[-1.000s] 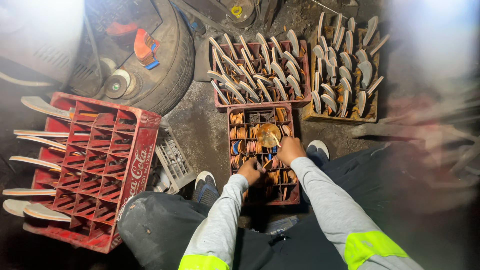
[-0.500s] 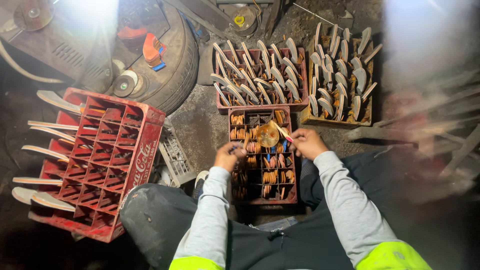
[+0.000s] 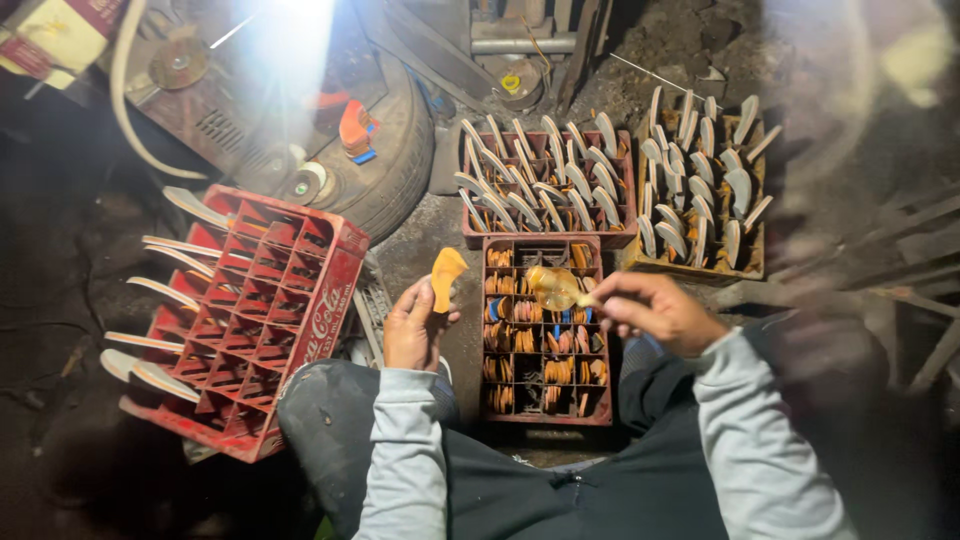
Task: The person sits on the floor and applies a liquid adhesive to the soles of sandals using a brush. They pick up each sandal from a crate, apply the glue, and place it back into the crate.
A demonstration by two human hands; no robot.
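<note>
Head view, left hand (image 3: 412,330) grip clamped on orange piece (image 3: 445,277), right hand (image 3: 655,310) pinching blurred translucent piece (image 3: 555,288).

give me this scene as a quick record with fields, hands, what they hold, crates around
left hand: holds an orange curved piece
right hand: holds a pale yellow translucent piece over the middle crate
middle crate: dark red, compartments stocked with orange pieces
red crate: at left, tilted, blades sticking out its side
far crates: two, filled with upright pale blades
tyre: behind red crate

Single head view, steep downward, close over lap and crates (image 3: 545,330); right edge seemingly smeared.
</note>
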